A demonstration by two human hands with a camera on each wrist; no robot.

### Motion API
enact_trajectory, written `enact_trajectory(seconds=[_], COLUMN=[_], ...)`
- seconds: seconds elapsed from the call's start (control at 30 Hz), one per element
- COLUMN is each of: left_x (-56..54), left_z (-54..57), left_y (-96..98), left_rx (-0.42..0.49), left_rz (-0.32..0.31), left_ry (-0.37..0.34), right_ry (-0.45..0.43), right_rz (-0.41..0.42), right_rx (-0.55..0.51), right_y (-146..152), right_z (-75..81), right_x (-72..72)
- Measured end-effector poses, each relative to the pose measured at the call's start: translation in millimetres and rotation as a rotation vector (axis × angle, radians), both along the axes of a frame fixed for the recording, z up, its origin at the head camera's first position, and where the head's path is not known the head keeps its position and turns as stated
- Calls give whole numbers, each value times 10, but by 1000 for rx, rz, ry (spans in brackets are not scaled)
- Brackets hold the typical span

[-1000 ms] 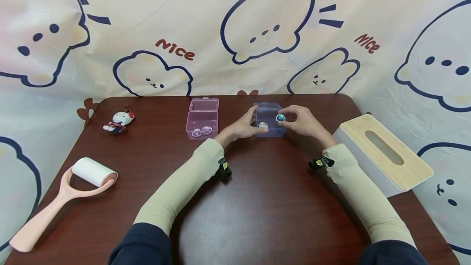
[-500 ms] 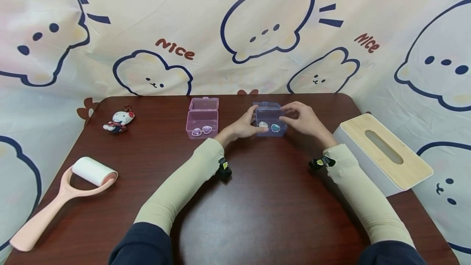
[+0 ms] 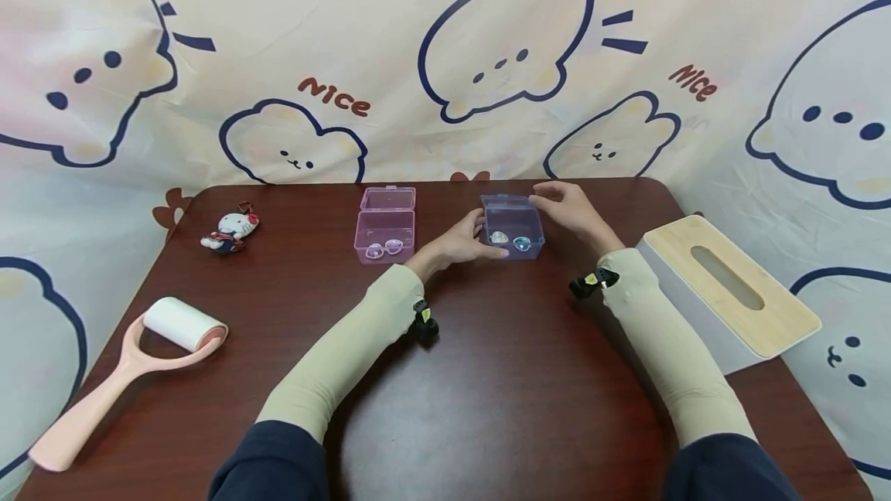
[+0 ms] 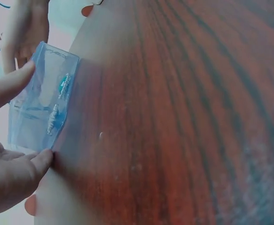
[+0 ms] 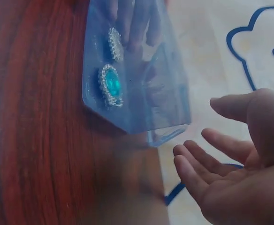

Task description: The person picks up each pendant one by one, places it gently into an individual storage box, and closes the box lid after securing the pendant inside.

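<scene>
Position: the translucent blue box (image 3: 511, 221) stands near the far edge of the tabletop (image 3: 508, 377), right of its midline. Its lid (image 3: 506, 201) is folded back toward that edge. Contents: one teal-stoned ornament (image 5: 112, 83) with a silver beaded rim, on the right, and one pale-stoned ornament (image 3: 499, 238) on the left, both against the front wall.

Hands: the left hand (image 3: 455, 242) grips the box at its left end between thumb and fingers. The right hand (image 3: 567, 207) is free, fingers loosely bent, holding nothing, just beside the box's far right corner and apart from it.

Also on the tabletop: a translucent pink box (image 3: 386, 220) near the far edge, lid likewise back, with two violet ornaments (image 3: 374, 251); a cat-figure keychain (image 3: 231, 230) near the far left corner; a lint roller (image 3: 135, 359) along the left edge; a tissue box (image 3: 717, 296) at the right edge.

Assessment: the step in hand appears to be loading the blue box, seemingly finished for these two pieces. Closing it would call for the right hand to reach behind the lid and swing it forward while the left steadies the base.
</scene>
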State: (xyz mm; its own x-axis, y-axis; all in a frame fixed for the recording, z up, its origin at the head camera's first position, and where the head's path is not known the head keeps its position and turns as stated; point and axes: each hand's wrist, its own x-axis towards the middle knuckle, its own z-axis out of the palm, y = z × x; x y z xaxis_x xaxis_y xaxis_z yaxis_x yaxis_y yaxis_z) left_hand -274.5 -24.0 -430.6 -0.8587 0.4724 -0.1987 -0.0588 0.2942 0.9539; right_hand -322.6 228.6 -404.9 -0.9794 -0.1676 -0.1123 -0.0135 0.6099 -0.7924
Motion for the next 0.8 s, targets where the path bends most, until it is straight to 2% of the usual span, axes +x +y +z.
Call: enact_trajectory(seconds=[0.17, 0.4, 0.6, 0.8], left_x=[-8, -23, -30, -13], left_z=[-30, -50, -46, -12], left_y=[39, 53, 27, 3], left_rx=[26, 21, 1, -25], left_rz=[0, -13, -26, -22], left_ry=[31, 49, 62, 69], right_ry=[-124, -211, -230, -215], right_rz=[-55, -144, -138, -143], right_rx=[-84, -200, -349, -425], right_y=[-30, -49, -44, -46], right_z=[-118, -220, -255, -249], right_x=[-157, -193, -210, -240])
